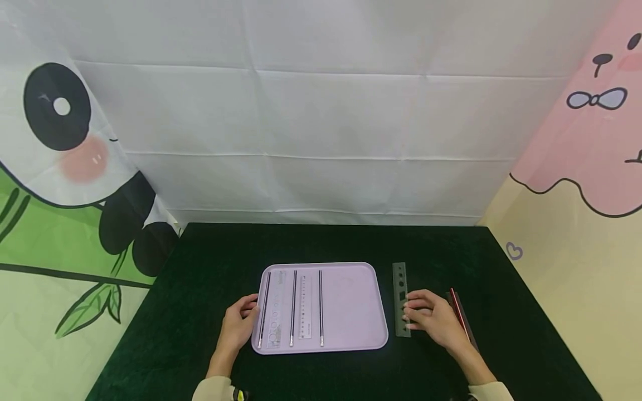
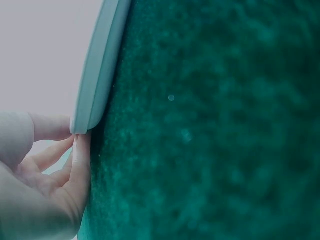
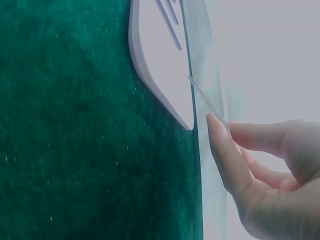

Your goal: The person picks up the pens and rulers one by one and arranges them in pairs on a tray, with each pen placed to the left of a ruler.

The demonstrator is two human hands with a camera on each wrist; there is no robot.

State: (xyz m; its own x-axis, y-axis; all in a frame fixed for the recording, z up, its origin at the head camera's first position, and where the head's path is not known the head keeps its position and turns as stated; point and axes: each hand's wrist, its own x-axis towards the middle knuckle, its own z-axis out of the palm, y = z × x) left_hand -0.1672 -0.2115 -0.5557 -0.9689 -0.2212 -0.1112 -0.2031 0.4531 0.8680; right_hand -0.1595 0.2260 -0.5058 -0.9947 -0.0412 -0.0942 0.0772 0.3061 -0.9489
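Observation:
A lilac tray lies in the middle of the table. My left hand holds its left rim, and the left wrist view has thumb and fingers at the tray's edge. From left to right on the tray lie a dark striped pencil, a clear stencil ruler, another pencil, a clear ruler and a third pencil. Right of the tray, my right hand pinches a clear ruler with cut-out shapes, seen edge-on as a thin strip in the right wrist view.
Beside the right wrist lie red pencils with a dark strip next to them, partly covered by the forearm. Dark green cloth covers the table. A white curtain hangs behind it, with cartoon-printed cloth at both sides.

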